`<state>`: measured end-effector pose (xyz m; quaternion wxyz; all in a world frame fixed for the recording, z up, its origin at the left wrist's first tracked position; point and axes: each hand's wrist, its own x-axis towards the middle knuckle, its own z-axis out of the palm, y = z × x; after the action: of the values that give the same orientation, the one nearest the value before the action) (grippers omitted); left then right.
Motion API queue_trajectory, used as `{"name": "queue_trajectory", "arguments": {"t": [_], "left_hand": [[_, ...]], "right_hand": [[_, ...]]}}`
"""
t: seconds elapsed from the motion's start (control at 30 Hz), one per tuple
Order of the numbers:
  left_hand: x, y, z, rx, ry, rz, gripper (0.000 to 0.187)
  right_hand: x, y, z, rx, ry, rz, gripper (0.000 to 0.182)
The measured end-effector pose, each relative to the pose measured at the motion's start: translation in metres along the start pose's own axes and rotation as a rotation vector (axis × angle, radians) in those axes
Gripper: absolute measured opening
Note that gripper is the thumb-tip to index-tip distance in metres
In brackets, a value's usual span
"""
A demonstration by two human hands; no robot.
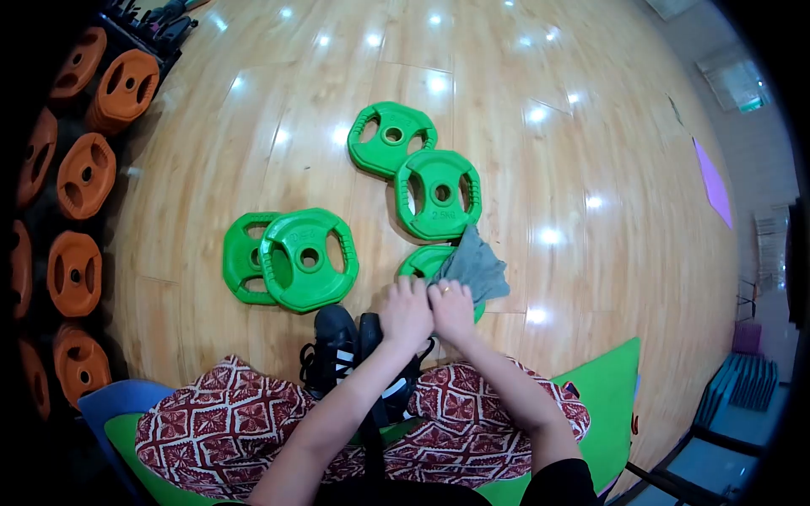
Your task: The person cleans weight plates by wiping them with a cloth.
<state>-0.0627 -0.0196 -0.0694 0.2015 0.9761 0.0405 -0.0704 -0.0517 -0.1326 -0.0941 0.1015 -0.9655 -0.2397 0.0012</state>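
A grey cloth [477,268] drapes over the right side of a green weight plate [419,261] in front of my shoes. My right hand [452,312] is closed on the cloth's near edge, over that plate. Beside it, almost touching, my left hand [407,314] curls over the plate's near left rim; its fingertips are hidden. Just beyond lies another green weight plate [462,218], marked 2.5KG, overlapping a farther green plate [365,154]. To the left, one green plate [309,291] rests partly on top of another green plate [236,274].
Orange weight plates [74,274] stand in a rack along the left. Black shoes [335,333] and patterned trousers [228,422] are close to my hands. I sit on a green mat [603,379]. Blue stacked items [734,384] are at the right, by the wall.
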Motion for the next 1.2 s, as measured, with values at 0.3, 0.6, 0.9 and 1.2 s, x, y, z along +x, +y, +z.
{"name": "queue_trajectory", "arguments": {"t": [0.3, 0.6, 0.9, 1.2], "left_hand": [[0.041, 0.005, 0.031, -0.104, -0.163, 0.233, 0.061], [0.005, -0.003, 0.016, -0.118, -0.283, 0.228, 0.037], [0.043, 0.007, 0.007, -0.071, -0.328, 0.096, 0.046], [0.048, 0.003, -0.021, -0.007, -0.614, 0.216, 0.029]], "right_hand": [[0.052, 0.025, 0.024, 0.047, 0.336, 0.456, 0.023], [0.009, 0.006, 0.002, 0.144, 0.060, 0.160, 0.026], [0.042, 0.032, 0.016, 0.061, 0.080, -0.039, 0.017], [0.021, 0.006, 0.011, 0.148, 0.107, 0.310, 0.016]]}}
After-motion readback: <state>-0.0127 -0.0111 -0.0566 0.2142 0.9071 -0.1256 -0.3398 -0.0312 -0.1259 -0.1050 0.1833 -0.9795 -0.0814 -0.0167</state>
